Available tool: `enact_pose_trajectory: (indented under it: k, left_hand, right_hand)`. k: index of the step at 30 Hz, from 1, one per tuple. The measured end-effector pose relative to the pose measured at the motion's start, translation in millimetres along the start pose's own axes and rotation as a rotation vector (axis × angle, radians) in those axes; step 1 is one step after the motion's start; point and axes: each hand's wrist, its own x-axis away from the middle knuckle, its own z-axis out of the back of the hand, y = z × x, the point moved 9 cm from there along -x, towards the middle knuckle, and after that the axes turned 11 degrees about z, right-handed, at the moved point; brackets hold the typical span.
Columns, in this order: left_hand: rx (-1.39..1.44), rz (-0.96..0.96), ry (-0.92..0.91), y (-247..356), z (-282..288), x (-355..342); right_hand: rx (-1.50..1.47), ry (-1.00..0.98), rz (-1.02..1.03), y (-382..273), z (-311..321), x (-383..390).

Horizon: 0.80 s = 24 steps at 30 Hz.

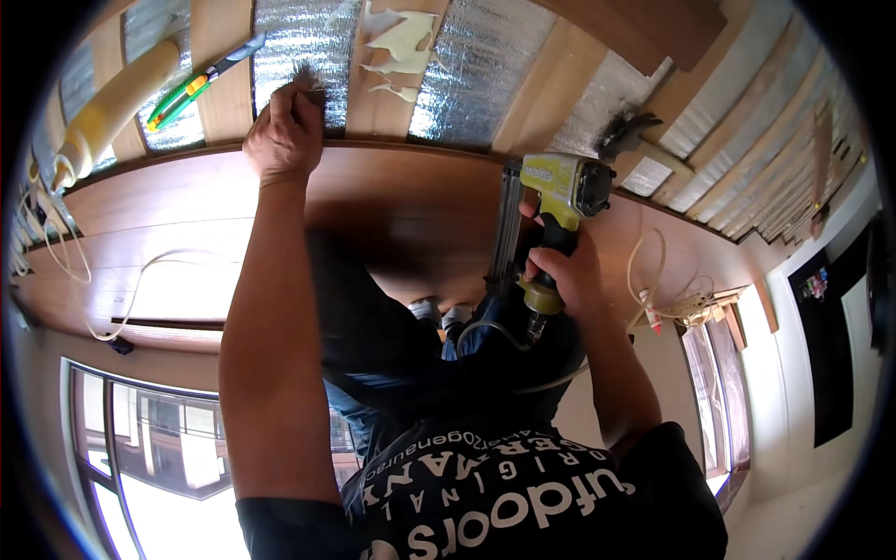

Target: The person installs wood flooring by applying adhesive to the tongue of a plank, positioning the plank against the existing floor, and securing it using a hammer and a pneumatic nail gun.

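Observation:
My right hand (569, 269) is wrapped round the handle of a yellow-green air nail gun (557, 179), its long dark magazine on the left side and an air hose at its base. My left hand (283, 135) is closed at the edge of the laid wood planks (401, 191), beside a shiny foil strip (303, 42). Its fingertips are near a small dark shape that I cannot make out. A green and yellow utility knife (184, 99) lies to its left. Between foil strips, cream adhesive (403, 42) is smeared on a wooden batten (378, 112).
A pale yellow tube (121, 103) lies at the far left. A claw hammer (630, 135) rests on the battens right of the nail gun. Thin hoses (140, 280) loop over the planks on both sides. Loose boards (644, 28) lie at the top. Windows (159, 429) stand behind.

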Motion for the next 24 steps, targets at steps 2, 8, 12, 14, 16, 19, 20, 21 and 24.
enact_pose_trajectory:
  k: [2, 8, 12, 14, 16, 19, 20, 21, 24]
  left_hand:
    - [0.009, -0.010, 0.020, 2.0, 2.1, 0.3]
    - [0.004, -0.034, 0.022, 3.5, 2.1, 2.1]
    - [-0.051, -0.012, -0.012, 1.1, -0.8, 1.5]
    - [-0.049, -0.028, 0.003, 2.0, -0.7, 1.6]
    - [-0.021, -0.055, 0.025, 3.5, 1.2, 2.4]
    - [-0.041, -0.055, 0.024, 1.1, -2.5, 0.5]
    - [-0.041, -0.058, 0.022, 0.3, -3.1, 0.3]
    - [-0.029, -0.067, 0.035, -0.3, -2.0, 0.4]
    - [-0.015, -0.086, 0.063, 3.3, 2.6, 2.1]
  right_hand:
    - [-0.016, -0.004, -0.025, -1.7, 1.9, -0.8]
    - [0.072, -0.010, -0.109, -2.9, 13.6, 0.3]
    - [0.088, -0.041, -0.149, 5.0, 29.5, 3.7]
    - [0.084, -0.042, -0.145, 3.4, 31.4, 4.1]
    - [0.064, -0.016, -0.102, -3.3, 31.9, 3.0]
    - [0.028, -0.020, -0.114, 0.8, 38.1, 4.3]
    - [0.026, -0.017, -0.114, 1.5, 40.4, 4.8]
    - [0.035, -0.001, -0.096, 0.5, 44.0, 5.2]
    - [0.056, -0.020, -0.096, -8.6, 46.0, 5.0]
